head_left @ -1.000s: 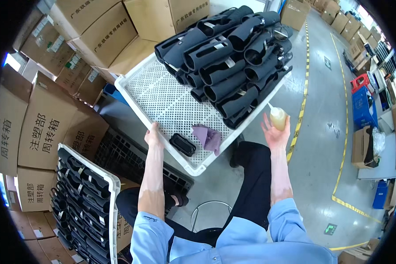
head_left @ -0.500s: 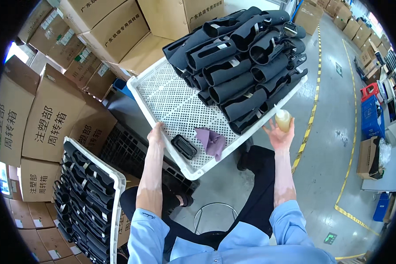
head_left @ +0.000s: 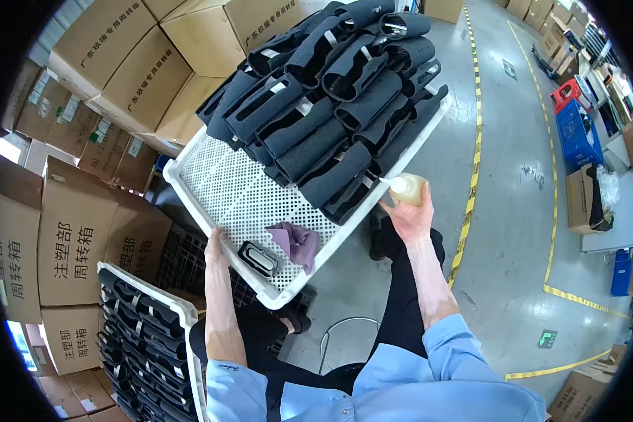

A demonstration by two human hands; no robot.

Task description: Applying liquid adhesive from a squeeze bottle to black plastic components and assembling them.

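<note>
My left hand (head_left: 216, 247) is closed on the near-left rim of a white perforated plastic tray (head_left: 202, 184). In my right hand (head_left: 413, 221) is a translucent squeeze bottle (head_left: 409, 188) with pale yellowish contents. Tilted over, it points its white nozzle left, at the tray's right rim. Dark grey, hollow, tube-like plastic parts (head_left: 304, 145) are heaped over the tray's far side. At its near corner, inside, lie a crumpled purple cloth (head_left: 297, 245) and a small black oblong part (head_left: 257, 259) with a shiny, lighter centre.
A second white tray (head_left: 184, 308) of similar dark parts stands low on the left. Cardboard boxes (head_left: 77, 232) are stacked at the left and behind. A round metal stool frame (head_left: 346, 322) is between my legs. Yellow-black tape (head_left: 475, 144) marks the floor on the right.
The squeeze bottle has tipped from nearly upright to lying over, its nozzle now leftward. My right hand is closer to the tray's rim. The tray sits further left in view.
</note>
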